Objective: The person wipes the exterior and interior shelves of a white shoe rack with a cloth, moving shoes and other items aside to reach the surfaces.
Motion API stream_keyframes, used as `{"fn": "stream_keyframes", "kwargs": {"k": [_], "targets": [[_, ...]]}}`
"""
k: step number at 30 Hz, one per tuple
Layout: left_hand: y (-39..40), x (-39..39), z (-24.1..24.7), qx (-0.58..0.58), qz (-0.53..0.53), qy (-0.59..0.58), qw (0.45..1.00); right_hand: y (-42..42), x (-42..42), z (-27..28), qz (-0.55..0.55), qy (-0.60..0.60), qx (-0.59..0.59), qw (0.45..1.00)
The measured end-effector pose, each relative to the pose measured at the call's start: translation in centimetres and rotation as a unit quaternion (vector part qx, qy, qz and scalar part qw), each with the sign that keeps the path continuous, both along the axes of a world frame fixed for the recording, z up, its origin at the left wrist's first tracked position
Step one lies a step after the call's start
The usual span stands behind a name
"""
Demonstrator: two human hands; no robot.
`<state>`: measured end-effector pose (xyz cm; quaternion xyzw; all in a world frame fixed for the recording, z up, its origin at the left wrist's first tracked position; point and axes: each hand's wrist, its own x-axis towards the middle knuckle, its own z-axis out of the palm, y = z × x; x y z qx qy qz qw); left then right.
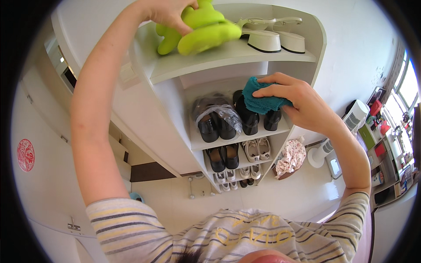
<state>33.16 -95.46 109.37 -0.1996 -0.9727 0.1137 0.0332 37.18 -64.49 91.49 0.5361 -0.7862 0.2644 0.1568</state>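
Note:
My left hand (pixel 167 16) grips a pair of lime-green slippers (pixel 205 37) over the top shelf (pixel 227 54) of a white shoe rack, the front one slightly blurred. To their right on that shelf stand white heeled sandals (pixel 264 41). A bunched teal cloth (pixel 260 95) is held in my right hand (pixel 304 102), in front of the shelf below. Under and behind the cloth are black heeled shoes (pixel 250 123), partly covered by it. Beside them, black shoes in a clear plastic bag (pixel 227 111) sit on the same shelf (pixel 204 144).
Lower shelves hold black flats (pixel 223 157), white shoes (pixel 256 149) and several smaller pairs. A floral cloth bundle (pixel 291 157) and a white tower fan (pixel 324 149) stand on the floor at right. A cluttered desk (pixel 384 157) is by the window. White doors (pixel 46 184) line the left.

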Motion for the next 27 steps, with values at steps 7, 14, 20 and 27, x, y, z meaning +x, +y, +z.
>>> {"fn": "stream_keyframes", "kwargs": {"k": [7, 14, 20, 27], "targets": [[3.0, -0.7, -2.0, 0.024, 0.065, 0.026, 0.997, 3.5, -1.1, -1.1, -0.033, -0.032, -0.047, 0.998], [5.8, 1.2, -1.4, 0.030, -0.075, 0.221, 0.972, 5.7, -2.3, -1.3, -0.022, -0.033, -0.106, 0.994], [17.0, -5.4, -3.7, 0.025, -0.039, 0.171, 0.984, 7.5, -2.6, -1.1, -0.057, -0.057, -0.124, 0.989], [17.4, -11.8, -5.7, 0.177, -0.011, 0.059, 0.982, 9.7, -2.0, -1.6, -0.065, -0.069, -0.149, 0.984]]}}
